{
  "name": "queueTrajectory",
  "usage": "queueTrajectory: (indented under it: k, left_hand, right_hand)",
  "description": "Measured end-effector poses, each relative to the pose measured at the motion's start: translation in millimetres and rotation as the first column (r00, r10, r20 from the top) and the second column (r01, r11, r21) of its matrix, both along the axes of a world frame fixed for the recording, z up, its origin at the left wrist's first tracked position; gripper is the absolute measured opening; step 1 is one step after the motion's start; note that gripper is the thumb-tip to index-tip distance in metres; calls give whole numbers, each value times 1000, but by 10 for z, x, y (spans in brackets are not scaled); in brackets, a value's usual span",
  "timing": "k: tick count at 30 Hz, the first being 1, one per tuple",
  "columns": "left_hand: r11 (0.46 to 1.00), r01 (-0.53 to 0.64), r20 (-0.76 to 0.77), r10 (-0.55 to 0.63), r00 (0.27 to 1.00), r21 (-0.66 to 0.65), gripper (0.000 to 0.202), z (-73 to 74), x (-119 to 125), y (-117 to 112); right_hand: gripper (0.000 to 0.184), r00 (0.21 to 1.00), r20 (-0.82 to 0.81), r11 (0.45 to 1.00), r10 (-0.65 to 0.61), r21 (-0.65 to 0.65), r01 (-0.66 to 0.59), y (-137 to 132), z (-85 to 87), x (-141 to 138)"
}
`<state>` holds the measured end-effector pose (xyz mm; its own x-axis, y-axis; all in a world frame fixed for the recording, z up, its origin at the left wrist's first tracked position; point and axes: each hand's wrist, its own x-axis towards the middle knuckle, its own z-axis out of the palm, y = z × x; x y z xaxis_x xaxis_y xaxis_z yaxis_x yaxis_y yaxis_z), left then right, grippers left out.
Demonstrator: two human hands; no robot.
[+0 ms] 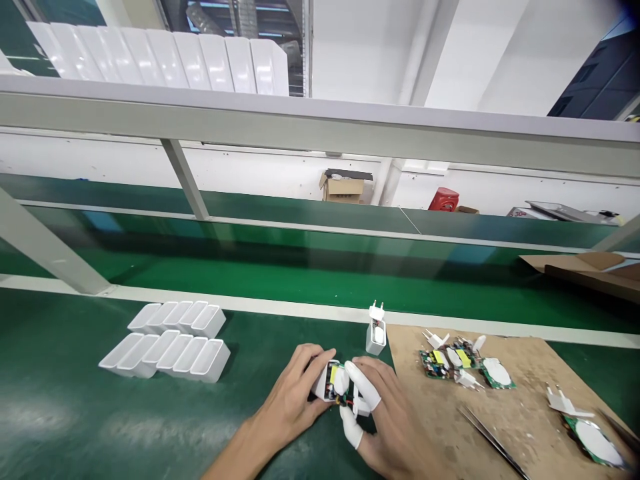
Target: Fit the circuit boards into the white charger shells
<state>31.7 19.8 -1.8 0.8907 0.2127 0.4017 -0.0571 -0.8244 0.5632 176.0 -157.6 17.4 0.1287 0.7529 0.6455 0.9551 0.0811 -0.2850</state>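
Note:
My left hand (pixel 299 383) is closed around a white plastic charger housing (pixel 320 385), tilted on its side. My right hand (pixel 385 407), with white finger cots on thumb and forefinger, grips a circuit board (pixel 341 380) at the housing's open end. Yellow and white parts show on the board, which sits at least partly inside the housing; how deep I cannot tell. A white plug piece hangs by the board under the right fingers. Just beyond my hands stands another housing (pixel 376 339) with a board inside and a two-pin plug (pixel 377 310) on top.
Two rows of white housings (pixel 175 355) lie on the green table at left. On the brown board (pixel 430 413) at right are several circuit boards (pixel 453 360) with plugs, tweezers (pixel 493 441) and another board (pixel 595 440). A green conveyor belt (pixel 280 267) runs behind, under a shelf rail (pixel 320 120).

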Motion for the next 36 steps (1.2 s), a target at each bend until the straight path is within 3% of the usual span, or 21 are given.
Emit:
queueTrajectory:
  k: [6, 9, 13, 18, 21, 24, 27, 30, 36]
  left_hand:
    - [1000, -19, -23, 20, 1000, 18, 65, -14, -3, -21]
    - [994, 37, -32, -40, 999, -101, 65, 15, -9, -38]
    - [953, 26, -63, -48, 997, -303, 59, 6, -24, -34]
    - [954, -13, -18, 8, 1000, -299, 62, -88, -37, -54]
    - [938, 18, 13, -15, 1000, -346, 80, -121, -22, -109]
    - [902, 45, -43, -70, 997, -429, 95, -112, 3, -155]
    - [945, 25, -42, -41, 998, -327, 81, -85, 6, -156]
    - [986, 32, 22, -29, 999, -164, 88, -66, -26, -117]
    - [994, 64, -18, -66, 998, -91, 95, -3, -68, -86]
  right_hand:
    - [64, 998, 12, 998, 63, 25, -63, 6, -36, 24]
    - [55, 988, -113, 994, 107, 2, -107, -28, -39, 71]
    - [43, 956, -293, 998, 21, -48, -37, -77, -49, 128]
    - [39, 949, -312, 998, 47, -26, -58, -51, -22, 57]
    - [56, 941, -337, 998, 18, -54, -39, 3, -16, -34]
    - [49, 901, -433, 992, 19, -107, -73, 53, -35, -87]
    - [44, 881, -468, 990, 67, -79, -118, 71, -51, -86]
    - [55, 904, -413, 985, 112, -73, -155, 63, -33, -63]
    - [56, 969, -169, 983, 181, 58, -174, 65, 44, -17]
